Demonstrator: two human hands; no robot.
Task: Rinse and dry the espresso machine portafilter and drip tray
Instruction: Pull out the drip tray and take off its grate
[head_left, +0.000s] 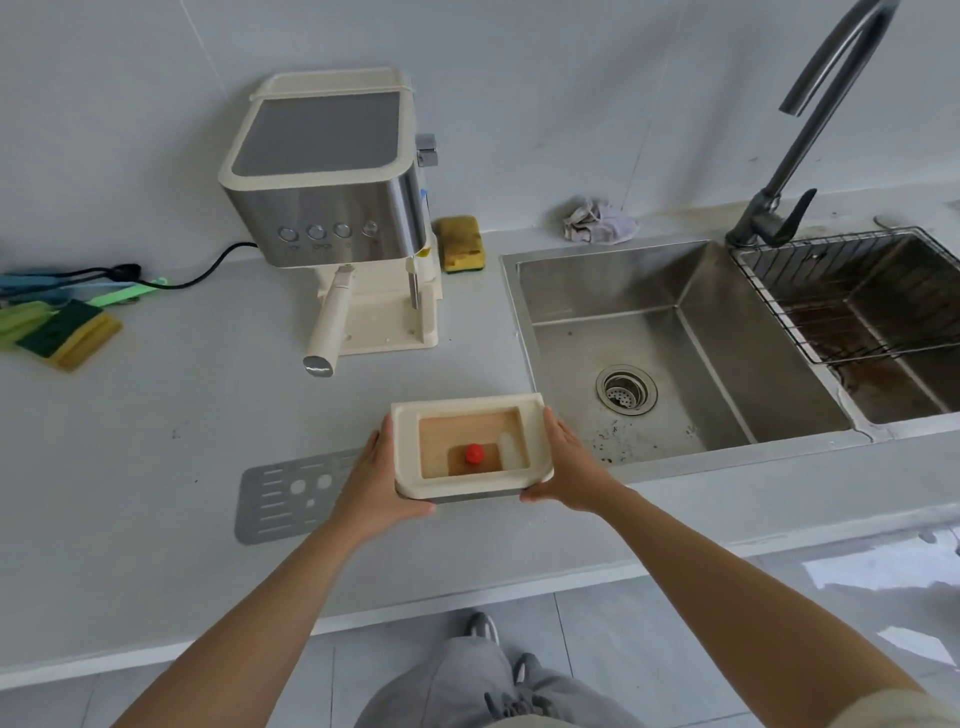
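Home kitchen, pale grey stone worktop (156, 415) against a plain wall, double stainless steel sink (649, 332) with tall curved grey tap (810, 130), cream and steel espresso machine (332, 197), yellow-green scouring sponges (67, 332), crumpled grey dishcloth (600, 221)

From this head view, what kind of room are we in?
Looks like a home kitchen, though a small staff kitchen is possible: a stainless double sink with a tap, an espresso machine plugged in on the grey worktop, and a yellow sponge beside it.
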